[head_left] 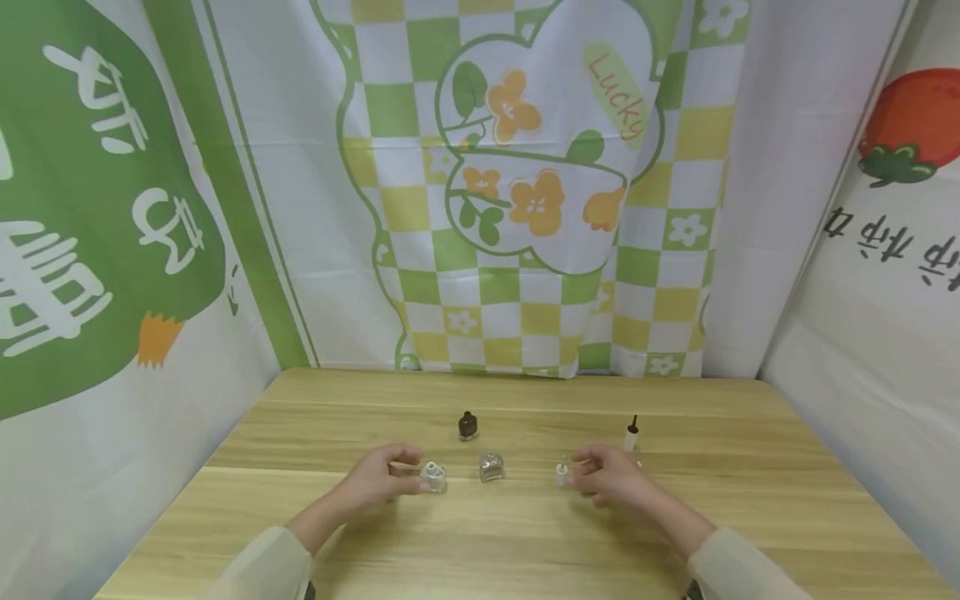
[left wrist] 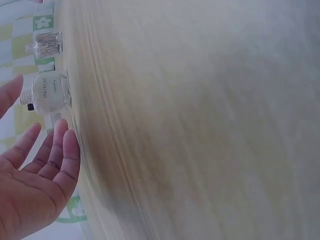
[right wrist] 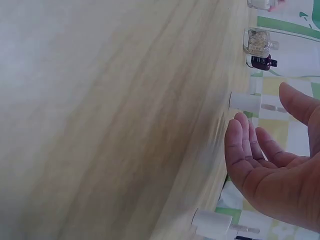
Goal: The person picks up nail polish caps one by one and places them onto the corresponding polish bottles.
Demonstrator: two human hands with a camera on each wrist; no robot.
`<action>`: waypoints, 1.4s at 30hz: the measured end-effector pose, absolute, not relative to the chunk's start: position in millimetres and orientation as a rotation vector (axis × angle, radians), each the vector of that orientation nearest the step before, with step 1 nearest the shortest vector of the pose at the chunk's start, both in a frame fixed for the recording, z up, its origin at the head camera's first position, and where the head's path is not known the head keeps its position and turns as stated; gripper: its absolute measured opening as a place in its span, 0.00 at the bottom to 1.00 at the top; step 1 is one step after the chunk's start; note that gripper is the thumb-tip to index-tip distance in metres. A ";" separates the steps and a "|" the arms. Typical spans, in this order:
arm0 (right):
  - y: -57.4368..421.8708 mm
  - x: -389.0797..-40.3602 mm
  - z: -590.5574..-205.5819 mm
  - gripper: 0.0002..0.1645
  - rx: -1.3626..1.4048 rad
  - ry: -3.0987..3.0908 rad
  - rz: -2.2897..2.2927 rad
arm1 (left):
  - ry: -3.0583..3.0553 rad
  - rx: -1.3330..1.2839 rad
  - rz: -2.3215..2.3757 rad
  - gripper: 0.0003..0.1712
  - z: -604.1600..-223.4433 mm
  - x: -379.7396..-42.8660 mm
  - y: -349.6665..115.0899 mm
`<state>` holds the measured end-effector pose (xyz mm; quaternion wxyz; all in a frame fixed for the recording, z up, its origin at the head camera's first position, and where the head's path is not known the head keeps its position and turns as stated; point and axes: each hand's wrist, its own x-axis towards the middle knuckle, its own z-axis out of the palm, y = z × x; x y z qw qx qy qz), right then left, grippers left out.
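1. My left hand [head_left: 378, 477] is loosely curved, its thumb and fingers spread apart and pinching nothing; I cannot tell whether the thumb tip touches the pale bottle.
2. That pale bottle [head_left: 433, 481], uncapped and marked "MAYREAY", stands upright on the table [head_left: 495, 550], just right of my left hand.
3. My right hand [head_left: 609, 473] is likewise relaxed, thumb apart from the bent fingers, with nothing pinched between them.
4. Just left of it a white cap [head_left: 562, 477] stands with its brush pointing up; whether I touch it I cannot tell.
5. Between my hands, nearer the left one, stands the glitter bottle [head_left: 491, 468], also uncapped.
6. The dark bottle [head_left: 468, 427] stands farther off, slightly to the left of the glitter one.
7. On the far right, beyond my right hand, a white cap with a dark brush [head_left: 632, 437] stands upright.
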<state>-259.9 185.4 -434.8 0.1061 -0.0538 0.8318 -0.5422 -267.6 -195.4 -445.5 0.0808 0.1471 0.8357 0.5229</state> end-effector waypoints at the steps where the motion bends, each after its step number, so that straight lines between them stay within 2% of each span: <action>1: 183.8 -260.7 -435.7 0.29 -0.160 2.460 -1.592 | 2.498 0.438 1.561 0.34 -445.5 -267.7 -194.8; 10: 177.5 -267.0 -439.4 0.29 -0.173 2.503 -1.536 | 2.469 0.452 1.557 0.27 -448.0 -270.0 -186.9; 15: 175.2 -267.3 -438.8 0.29 -0.204 2.507 -1.510 | 2.448 0.430 1.574 0.26 -449.7 -270.4 -182.3; 24: 170.5 -271.0 -442.5 0.21 -0.187 2.572 -1.437 | 2.483 0.423 1.518 0.24 -450.6 -273.0 -180.2; 42: 166.9 -274.0 -445.8 0.14 -0.182 2.608 -1.443 | 2.517 0.414 1.495 0.17 -451.3 -276.6 -179.8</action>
